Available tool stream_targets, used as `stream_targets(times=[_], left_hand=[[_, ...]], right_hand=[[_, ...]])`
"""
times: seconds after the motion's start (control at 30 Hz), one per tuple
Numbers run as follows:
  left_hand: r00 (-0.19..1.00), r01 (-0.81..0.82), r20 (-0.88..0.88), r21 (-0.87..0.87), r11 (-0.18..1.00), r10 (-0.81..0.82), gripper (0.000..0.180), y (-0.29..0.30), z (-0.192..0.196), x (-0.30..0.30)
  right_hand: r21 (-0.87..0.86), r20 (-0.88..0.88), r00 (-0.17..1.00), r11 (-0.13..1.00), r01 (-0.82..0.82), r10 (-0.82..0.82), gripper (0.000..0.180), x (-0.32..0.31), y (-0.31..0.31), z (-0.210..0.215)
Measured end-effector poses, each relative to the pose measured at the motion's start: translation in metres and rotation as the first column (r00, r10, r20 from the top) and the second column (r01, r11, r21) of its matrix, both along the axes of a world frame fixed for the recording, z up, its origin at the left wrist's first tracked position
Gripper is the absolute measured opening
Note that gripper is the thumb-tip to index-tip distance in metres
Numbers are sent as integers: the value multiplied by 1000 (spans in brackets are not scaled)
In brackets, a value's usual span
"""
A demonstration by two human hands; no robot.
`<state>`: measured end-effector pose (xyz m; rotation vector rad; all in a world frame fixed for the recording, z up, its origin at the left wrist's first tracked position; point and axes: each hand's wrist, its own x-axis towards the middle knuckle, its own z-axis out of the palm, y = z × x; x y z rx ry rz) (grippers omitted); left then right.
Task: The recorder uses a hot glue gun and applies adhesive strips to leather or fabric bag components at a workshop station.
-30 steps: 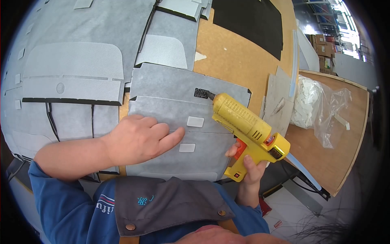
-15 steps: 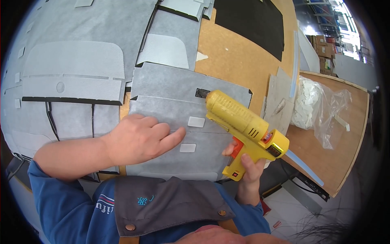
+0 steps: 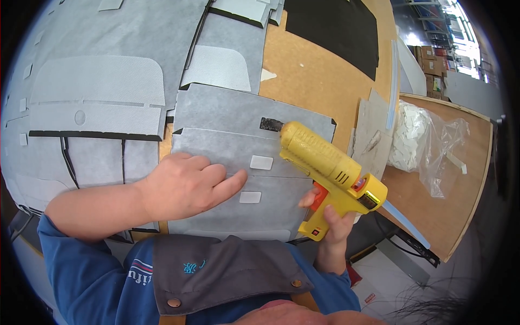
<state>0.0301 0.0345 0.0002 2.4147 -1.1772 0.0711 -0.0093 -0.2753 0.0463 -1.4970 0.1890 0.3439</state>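
Observation:
My right hand [image 3: 338,223] grips a yellow hot glue gun [image 3: 320,154] by its handle, a finger at the orange trigger. A pale glue stick [image 3: 405,224] sticks out of its rear. The nozzle end is close beside a small dark rectangular patch [image 3: 270,124] on a grey felt-like panel [image 3: 216,116]. My left hand [image 3: 187,184] rests on that panel with its fingers curled in and one partly stretched to the right; whatever may be under the fingers is hidden. Near that finger lie two small white rectangular pads, an upper pad [image 3: 261,162] and a lower pad [image 3: 250,197].
More grey panels with black-edged pockets [image 3: 97,97] cover the left side. A black sheet [image 3: 333,35] lies on the wooden tabletop [image 3: 303,65] at the far side. To the right, a clear plastic bag of white pieces [image 3: 411,141] stands on a lower wooden surface [image 3: 433,216], beside cardboard scraps [image 3: 371,132].
The glue gun has shifted slightly right, and more of the dark patch shows beside its nozzle. My left hand has stayed in place.

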Motion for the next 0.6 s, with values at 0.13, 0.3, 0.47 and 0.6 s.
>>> stream_targets(times=[0.13,0.3,0.47,0.6], left_hand=[[1000,-1,-3,-7,1000,1,39,1,-3,-1],[1000,-18,13,-41,999,19,44,-2,-3,0],[1000,-17,12,-42,999,18,44,-1,-3,1],[1000,8,-6,9,1000,-8,40,2,-1,1]], right_hand=[[-10,4,1000,1000,10,-10,52,-2,-4,-2],[89,17,1000,996,-6,4,50,-7,-6,-1],[108,19,1000,994,4,-6,49,-10,-7,-1],[108,12,1000,994,-2,1,49,-10,-6,0]])
